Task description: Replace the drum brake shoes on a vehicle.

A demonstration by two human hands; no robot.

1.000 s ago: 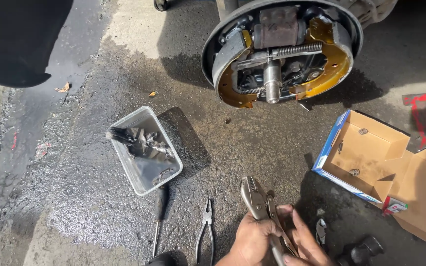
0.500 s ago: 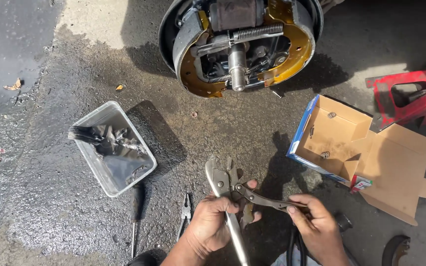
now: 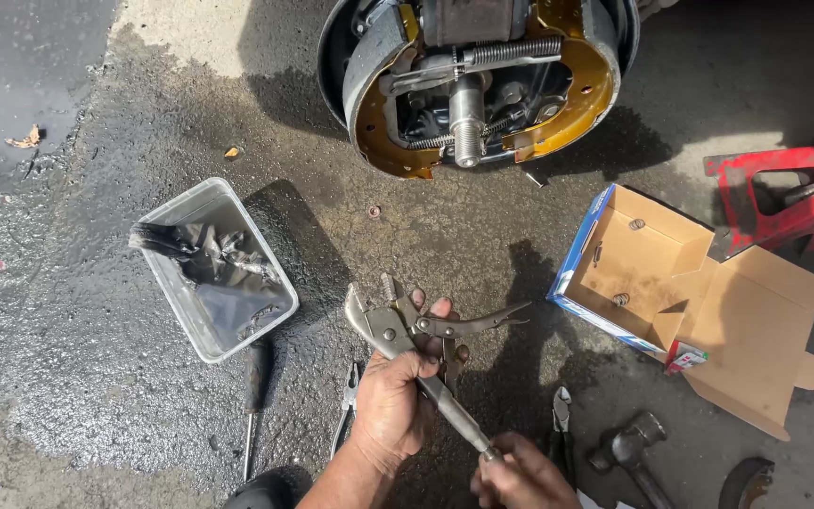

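Left hand [image 3: 393,401] raised, fingers curled closed in a grip, forearm angled upward; right hand [image 3: 520,476] low, fingertips pinched.

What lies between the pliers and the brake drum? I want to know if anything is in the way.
In the head view, only bare wet asphalt lies between the locking pliers in the left hand and the brake drum; a small washer sits off to the left.

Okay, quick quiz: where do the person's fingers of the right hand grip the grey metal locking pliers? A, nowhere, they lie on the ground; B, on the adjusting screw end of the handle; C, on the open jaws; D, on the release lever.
B: the right hand pinches the tail end of the handle of the grey metal locking pliers, while the left hand wraps the body below the jaws.
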